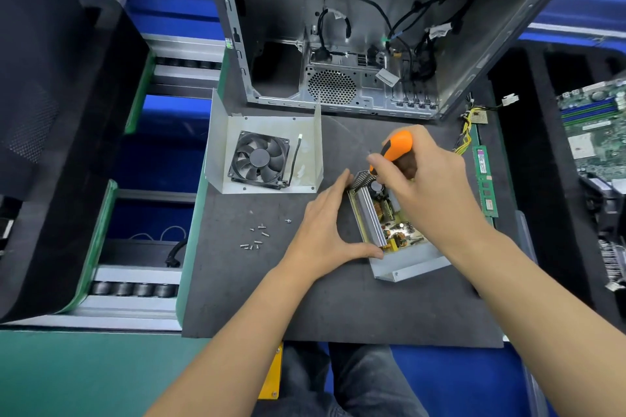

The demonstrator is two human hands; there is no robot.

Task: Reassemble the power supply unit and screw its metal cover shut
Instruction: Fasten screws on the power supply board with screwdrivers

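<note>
On the dark mat (338,308), just in front of the open case (355,54), the supply (389,230) is lying with its board bare, and everything else is sitting around it. Its left hand-side wall is being steadied by the left hand (325,230), which is lying open, fingers and thumb spread against the tray's edge rather than clamped on it. At the supply's far end the right hand (420,176) is closing around the screwdriver (394,147), tip pointing down into the heatsink corner. I judge the tray to be stiff, fairly heavy sheet metal with sharp folded edges, best taken by its outer walls; the board looks fragile and is better left untouched. To the far left of the supply the cover (264,152) is waiting upside down with the fan (259,161) inside; it is probably light, springy and apt to flex, so holding it by both side flanges seems wise. Left of the supply, the screws (257,237) are lying loose, small and likely to roll or slip. Right of the supply a memory stick (486,179) is crowding the counter edge, and yellow wires (465,135) are trailing off beyond it. The mat looks grippy, with free room nearest the person.
</note>
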